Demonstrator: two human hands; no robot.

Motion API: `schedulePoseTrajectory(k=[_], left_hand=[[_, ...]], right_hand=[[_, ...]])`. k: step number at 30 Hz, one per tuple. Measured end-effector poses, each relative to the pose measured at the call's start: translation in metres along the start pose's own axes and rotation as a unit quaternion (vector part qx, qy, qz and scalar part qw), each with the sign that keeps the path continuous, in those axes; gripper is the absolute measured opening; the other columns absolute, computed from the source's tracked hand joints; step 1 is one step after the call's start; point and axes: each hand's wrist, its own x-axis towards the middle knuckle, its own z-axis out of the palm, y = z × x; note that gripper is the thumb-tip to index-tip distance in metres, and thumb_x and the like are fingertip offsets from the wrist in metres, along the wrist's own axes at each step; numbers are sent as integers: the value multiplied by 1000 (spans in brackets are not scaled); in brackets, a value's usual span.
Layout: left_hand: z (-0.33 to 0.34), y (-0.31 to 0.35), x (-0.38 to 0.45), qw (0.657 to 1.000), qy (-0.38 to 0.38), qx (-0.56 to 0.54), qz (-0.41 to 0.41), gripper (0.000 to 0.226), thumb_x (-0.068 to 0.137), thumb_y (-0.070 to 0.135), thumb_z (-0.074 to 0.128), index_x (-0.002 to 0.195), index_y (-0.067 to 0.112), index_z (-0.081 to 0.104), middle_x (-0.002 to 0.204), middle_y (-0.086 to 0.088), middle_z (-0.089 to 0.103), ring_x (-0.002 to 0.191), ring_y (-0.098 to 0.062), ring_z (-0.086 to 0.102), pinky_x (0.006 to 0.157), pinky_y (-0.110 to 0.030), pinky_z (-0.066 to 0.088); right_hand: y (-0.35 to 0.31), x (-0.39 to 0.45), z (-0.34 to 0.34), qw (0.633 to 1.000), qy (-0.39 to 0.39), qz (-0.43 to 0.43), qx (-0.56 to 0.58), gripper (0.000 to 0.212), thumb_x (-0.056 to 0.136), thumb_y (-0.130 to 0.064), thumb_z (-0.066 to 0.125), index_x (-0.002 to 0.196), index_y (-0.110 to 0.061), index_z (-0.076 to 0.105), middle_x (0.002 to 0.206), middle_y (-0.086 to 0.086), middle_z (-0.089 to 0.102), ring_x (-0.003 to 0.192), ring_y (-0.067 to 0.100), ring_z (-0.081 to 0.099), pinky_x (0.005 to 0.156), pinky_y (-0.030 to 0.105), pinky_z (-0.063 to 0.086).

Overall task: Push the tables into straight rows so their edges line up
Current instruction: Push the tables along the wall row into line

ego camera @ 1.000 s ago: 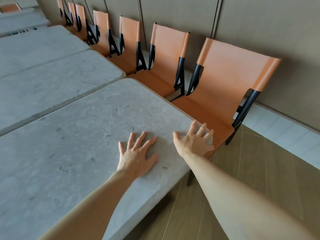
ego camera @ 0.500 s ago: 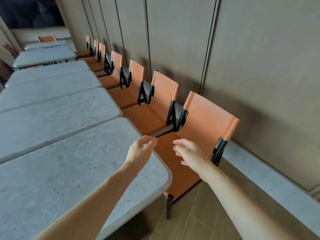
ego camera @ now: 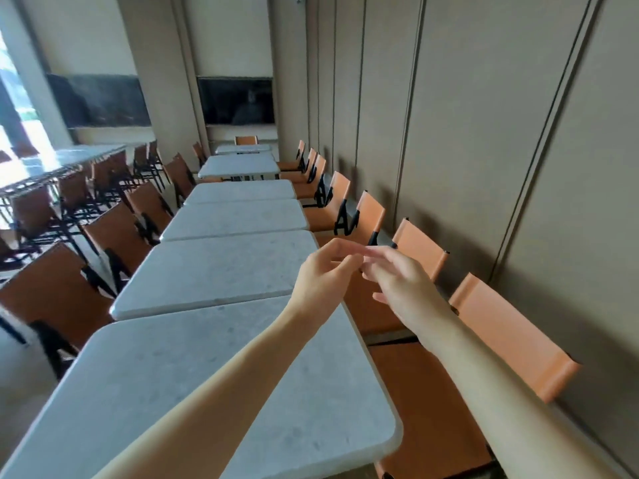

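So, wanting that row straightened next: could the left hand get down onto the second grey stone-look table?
Probably yes: the left hand hovers above that second grey table, nothing between them.

Six grey tables (ego camera: 221, 271) in the near row, seven orange wall-side chairs (ego camera: 511, 326), two hands (ego camera: 325, 274).

Chairs by the wall: orange chairs (ego camera: 511, 333) with black frames stand in a row along the panelled wall (ego camera: 501, 115), seats facing left.
Chairs on the left: darker orange chairs (ego camera: 52, 292) line the opposite side, backs toward the camera.
Far wall: a dark screen (ego camera: 237, 100) sits in a recess; a long dark board (ego camera: 98, 100) hangs to its left.
Far end: a single orange chair (ego camera: 245, 140) stands below the screen.
Window: bright light enters from a window (ego camera: 10, 108) at the left edge.
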Motion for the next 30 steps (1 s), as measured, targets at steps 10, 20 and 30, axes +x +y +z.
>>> schedulePoseTrajectory(k=[10, 20, 30], left_hand=[[-225, -13, -32, 988, 147, 39, -25, 15, 97, 19, 61, 96, 27, 74, 98, 7, 75, 100, -13, 70, 94, -40, 54], [-505, -39, -102, 970, 222, 84, -60, 14, 97, 30, 62, 93, 34, 74, 104, 6, 74, 102, -13, 70, 94, -40, 56], [-656, -82, -117, 959, 224, 113, -130, 15, 99, 32, 58, 96, 32, 73, 108, 15, 70, 101, -5, 68, 92, -31, 55]], right_hand=[[-98, 32, 189, 993, -102, -52, 33, 23, 100, -35, 53, 121, -33, 64, 122, -12, 65, 116, 8, 61, 104, 46, 50], [-208, 31, 425, 976, -179, -101, 69, 20, 100, -25, 53, 114, -33, 66, 118, -12, 65, 111, 9, 63, 92, 35, 56], [-259, 67, 598, 962, -231, -116, 85, 24, 101, -22, 50, 119, -26, 66, 114, -9, 66, 114, 12, 63, 94, 35, 55]])
